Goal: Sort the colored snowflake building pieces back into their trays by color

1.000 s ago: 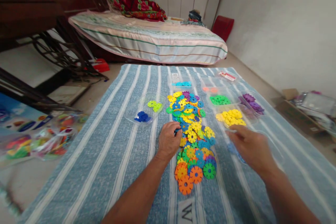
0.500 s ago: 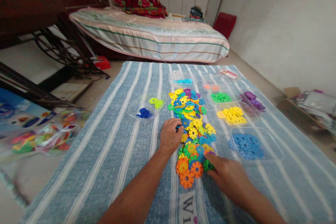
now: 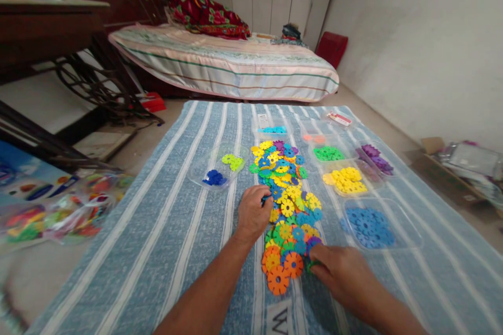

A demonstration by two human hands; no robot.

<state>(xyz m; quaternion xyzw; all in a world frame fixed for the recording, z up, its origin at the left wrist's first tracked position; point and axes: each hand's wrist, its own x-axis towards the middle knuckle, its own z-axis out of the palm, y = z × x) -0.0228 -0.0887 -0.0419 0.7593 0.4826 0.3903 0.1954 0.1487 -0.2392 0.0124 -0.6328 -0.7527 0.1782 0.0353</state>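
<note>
A long pile of coloured snowflake discs (image 3: 286, 204) lies on a blue striped mat (image 3: 176, 220). My left hand (image 3: 253, 213) rests curled at the pile's left edge, fingers pinched on a small blue disc. My right hand (image 3: 341, 272) is at the pile's near right end, its fingers closed on a green disc (image 3: 312, 264). Clear trays beside the pile hold sorted discs: blue ones (image 3: 369, 222), yellow ones (image 3: 346, 180), green ones (image 3: 328, 153), purple ones (image 3: 375, 157).
A clear tray (image 3: 220, 167) with dark blue and lime discs sits left of the pile. Bags of toys (image 3: 58, 209) lie on the floor at left. A mattress (image 3: 228, 63) lies beyond the mat, a dark table (image 3: 47, 21) stands at left, a cardboard box (image 3: 451, 167) at right.
My right hand came back from the blue tray to the pile's near end and closed on a green disc. My left hand stayed put.
</note>
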